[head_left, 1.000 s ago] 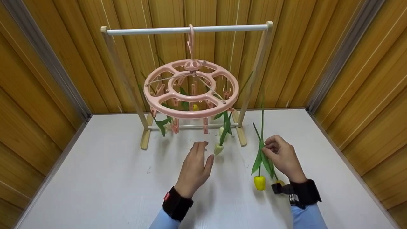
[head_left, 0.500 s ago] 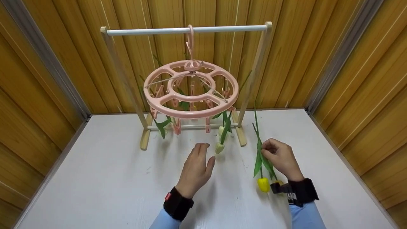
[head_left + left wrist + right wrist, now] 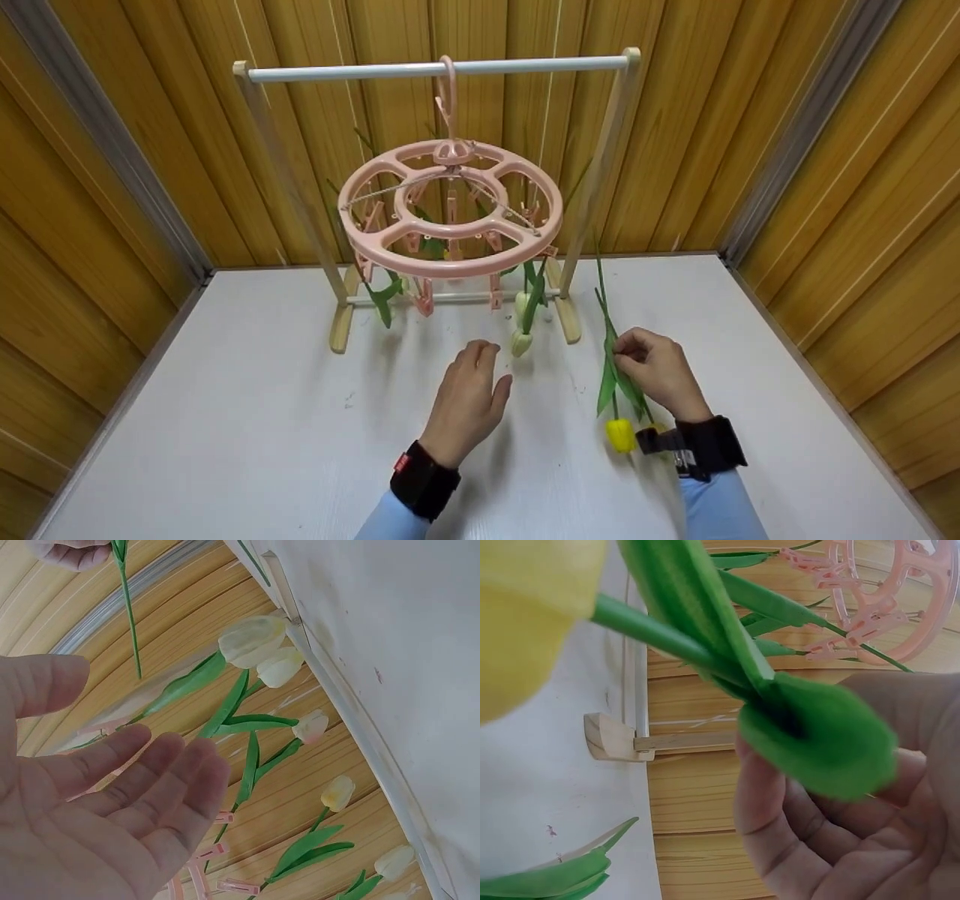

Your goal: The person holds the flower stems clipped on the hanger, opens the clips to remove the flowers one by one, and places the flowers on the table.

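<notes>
My right hand pinches a yellow artificial tulip among its green leaves, flower end down, over the right side of the table. In the right wrist view its leaf hides part of the fingers. A second yellow tulip lies on the table beneath, mostly covered by the hand and wrist strap. My left hand is empty, fingers relaxed and thumb apart, in front of a pink round clip hanger. White tulips hang head-down from the hanger's clips; one white tulip is close to the left fingertips.
The hanger hooks over the white bar of a wooden-legged stand. Several pink clips, including a front clip, dangle from the ring. Wood-patterned walls enclose the white table at the back and sides.
The hanger has turned slightly, its front clips and near white tulip shifting right. My right hand has moved a little left with the yellow tulip; my left hand has edged right.
</notes>
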A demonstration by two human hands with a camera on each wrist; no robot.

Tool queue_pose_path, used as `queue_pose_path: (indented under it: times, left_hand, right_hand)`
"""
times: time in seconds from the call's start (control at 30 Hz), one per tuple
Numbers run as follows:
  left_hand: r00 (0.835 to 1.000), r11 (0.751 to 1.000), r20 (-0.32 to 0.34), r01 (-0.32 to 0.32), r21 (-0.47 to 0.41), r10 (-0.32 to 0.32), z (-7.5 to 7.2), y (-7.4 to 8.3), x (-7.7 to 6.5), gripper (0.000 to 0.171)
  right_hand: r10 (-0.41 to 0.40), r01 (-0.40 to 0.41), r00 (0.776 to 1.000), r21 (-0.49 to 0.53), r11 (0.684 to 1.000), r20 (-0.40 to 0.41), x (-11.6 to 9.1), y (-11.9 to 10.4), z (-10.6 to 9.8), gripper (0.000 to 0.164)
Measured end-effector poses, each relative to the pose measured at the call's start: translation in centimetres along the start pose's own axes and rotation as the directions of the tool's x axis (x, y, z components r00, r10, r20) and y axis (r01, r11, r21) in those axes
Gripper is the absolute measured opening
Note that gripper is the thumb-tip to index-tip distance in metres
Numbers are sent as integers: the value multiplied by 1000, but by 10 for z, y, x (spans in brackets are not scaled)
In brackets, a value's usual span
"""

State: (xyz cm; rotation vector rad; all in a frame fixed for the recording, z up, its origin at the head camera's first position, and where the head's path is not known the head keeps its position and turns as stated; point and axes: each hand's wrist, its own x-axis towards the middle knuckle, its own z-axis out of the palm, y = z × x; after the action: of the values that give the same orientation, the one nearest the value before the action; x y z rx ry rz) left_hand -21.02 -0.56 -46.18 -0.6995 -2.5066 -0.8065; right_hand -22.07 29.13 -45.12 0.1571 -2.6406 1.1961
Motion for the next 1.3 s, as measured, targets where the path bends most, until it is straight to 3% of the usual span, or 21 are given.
queue_pose_path:
  times: [0.5, 0.87, 1.17, 1.3]
  left_hand:
    - [999, 999, 22, -26, 26, 26, 4, 1, -1, 33]
    - [999, 999, 53, -14, 49, 12, 5, 1, -1, 36]
    - [998, 997, 39, -49, 66, 46, 9, 1, -3, 36]
    - [997, 995, 65, -47, 83, 42, 12, 2, -4, 38]
  right_hand:
    - [79, -76, 985, -26, 997, 152, 1, 9, 4, 22]
    - [118, -115, 968, -26, 993, 223, 3, 12, 8, 31]
    - [153, -158, 947, -6, 987, 283, 4, 17, 12, 35]
    - [146, -157, 942, 12, 988, 303, 4, 21, 14, 36]
